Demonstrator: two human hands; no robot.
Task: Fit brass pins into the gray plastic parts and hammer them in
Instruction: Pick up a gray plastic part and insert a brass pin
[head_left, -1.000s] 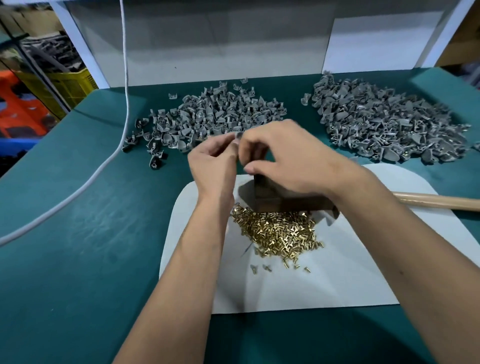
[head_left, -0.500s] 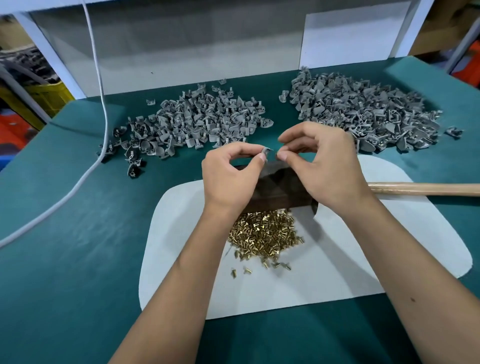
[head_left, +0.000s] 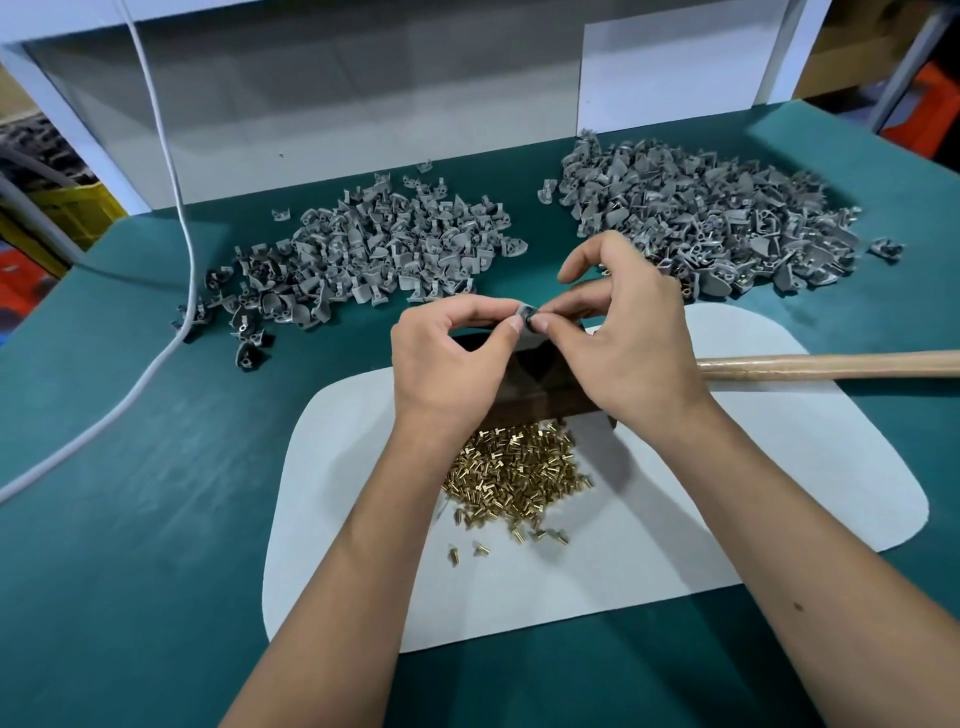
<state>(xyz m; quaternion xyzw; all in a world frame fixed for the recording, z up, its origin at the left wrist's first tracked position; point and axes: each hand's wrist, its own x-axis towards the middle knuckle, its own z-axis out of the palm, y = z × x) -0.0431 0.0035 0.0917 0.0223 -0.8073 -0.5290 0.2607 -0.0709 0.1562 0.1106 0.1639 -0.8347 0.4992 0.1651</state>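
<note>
- Since the earlier frames: both hands have drawn together over the dark block; fingertips that stood slightly apart half a second back now meet on one gray plastic part (head_left: 525, 315). Piles, pins and hammer handle lie as before.
- No writing or labels readable anywhere.
- Nearest: white mat (head_left: 649, 561), smooth, rounded corners, lying on teal felt-like table cover (head_left: 130, 519).
- On the mat, a loose heap of brass pins (head_left: 511, 470), short, shiny, flanged heads; a few strays on its near side.
- Just beyond the pins, dark brown block (head_left: 540, 384), partly hidden under the hands.
- Left hand (head_left: 449, 364): thumb and forefinger pinch the gray part from its left.
- Right hand (head_left: 626, 343): thumb and forefinger pinch at the same part from the right; whether a pin is between them is too small to tell.
- Pale wooden hammer handle (head_left: 831, 365) runs out right.
- Farther: left pile of gray parts (head_left: 363, 254), right pile of gray parts (head_left: 711, 218), curved, matte.
- White cable (head_left: 171, 182) trails at left.
</note>
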